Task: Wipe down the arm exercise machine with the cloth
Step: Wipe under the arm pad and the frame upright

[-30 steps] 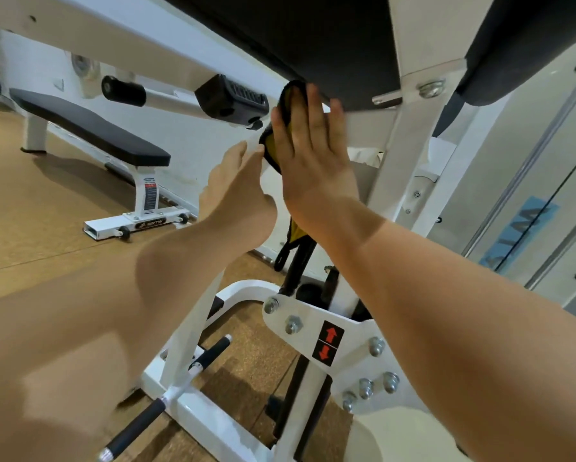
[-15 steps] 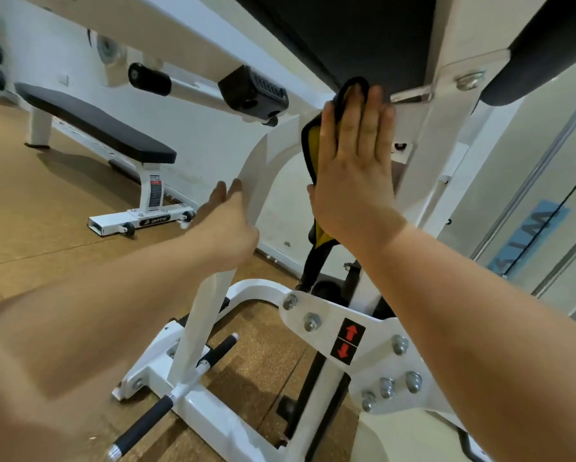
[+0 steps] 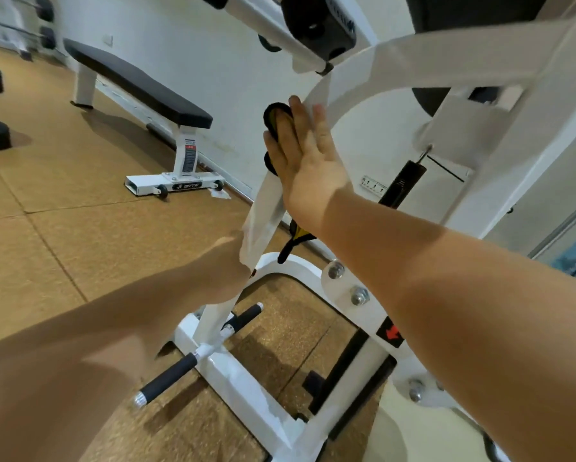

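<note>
Our right hand (image 3: pixel 308 161) flat with straight fingers, pressing the cloth (image 3: pixel 270 117) on the white bar (image 3: pixel 266 211), our left hand (image 3: pixel 226 263) lower down, grip we cannot tell

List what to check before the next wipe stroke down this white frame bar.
1. Cloth sits between right grip and frame bar: ok.
2. Right grip flat, fingers straight on the cloth: ok.
3. Left grip holding the bar lower down: cannot tell; its fingers are hidden behind the bar.
4. Bar below the cloth free for a downward stroke: not ok; the left grip lies against it.
5. Cloth tail hanging clear of the bolts: ok.
</note>
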